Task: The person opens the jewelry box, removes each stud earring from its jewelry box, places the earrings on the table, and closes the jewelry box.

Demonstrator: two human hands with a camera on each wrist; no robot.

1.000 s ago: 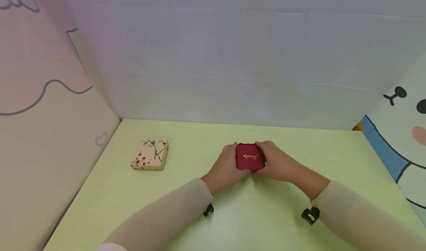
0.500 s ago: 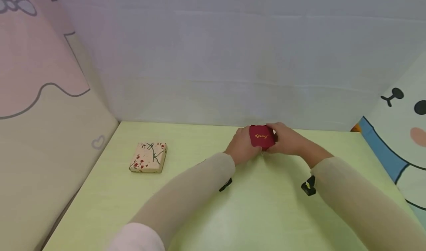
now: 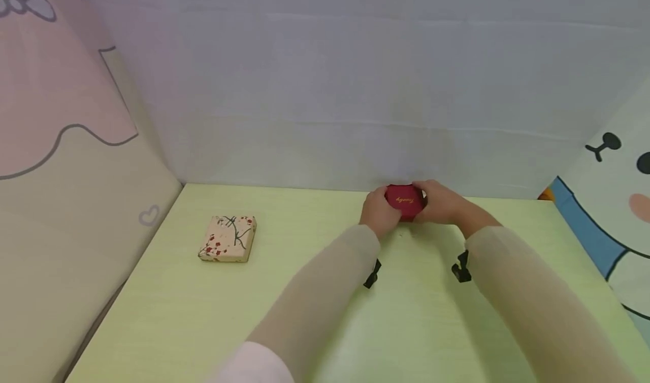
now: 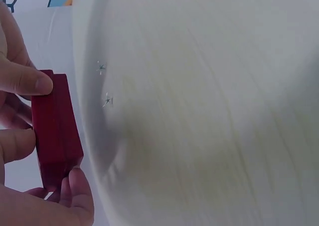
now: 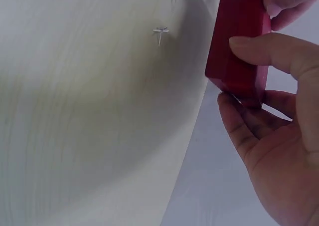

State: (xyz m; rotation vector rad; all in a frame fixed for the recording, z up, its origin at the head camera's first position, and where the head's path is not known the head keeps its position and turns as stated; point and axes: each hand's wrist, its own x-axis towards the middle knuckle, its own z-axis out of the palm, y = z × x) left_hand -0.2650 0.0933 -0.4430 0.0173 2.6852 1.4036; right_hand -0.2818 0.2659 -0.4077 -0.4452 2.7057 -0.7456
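Observation:
A dark red jewelry box (image 3: pixel 404 199) with gold lettering on its lid is held between both hands near the back of the table. My left hand (image 3: pixel 381 211) grips its left side, thumb on the near face in the left wrist view. On the other side my right hand (image 3: pixel 440 203) pinches the box (image 5: pixel 238 41), with its thumb on the near face and fingers beneath. The lid looks closed. Two tiny silvery pieces, one star-like (image 4: pixel 101 67) and one with thin arms (image 5: pixel 159 34), lie on the table just in front of the box; their kind is unclear.
A cream box with red blossoms (image 3: pixel 228 238) lies on the left of the pale green table (image 3: pixel 203 321). A grey-white curtain wall (image 3: pixel 330 89) rises behind the table's back edge, close to the hands. Printed panels (image 3: pixel 594 225) flank both sides.
Both hands have carried the red jewelry box away from me and slightly right, toward the back edge. A tiny piece now shows on the table before it. The blossom box stays put.

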